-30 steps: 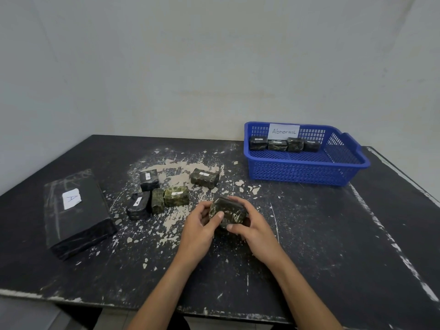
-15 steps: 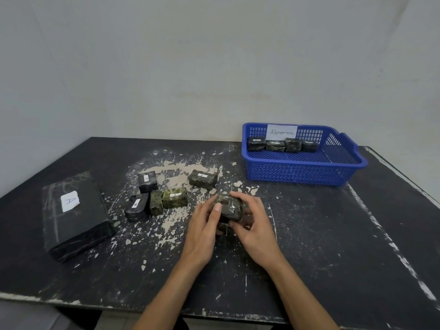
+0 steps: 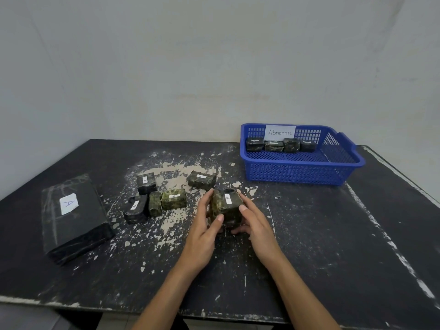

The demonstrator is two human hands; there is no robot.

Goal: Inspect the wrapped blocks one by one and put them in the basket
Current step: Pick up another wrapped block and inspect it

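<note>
Grips the wrapped block with curled fingers of left hand and right hand, label up, basket well beyond the fingertips.

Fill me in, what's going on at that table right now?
A person grips one wrapped block between the left hand and right hand, its white label turned up, as if checking it. Four blocks already stand in a row along the back wall of the blue basket, which carries an "Abnormal" sign. Five more blocks lie loose on the table left of the hands, and a large black wrapped slab sits at the far left.
</note>
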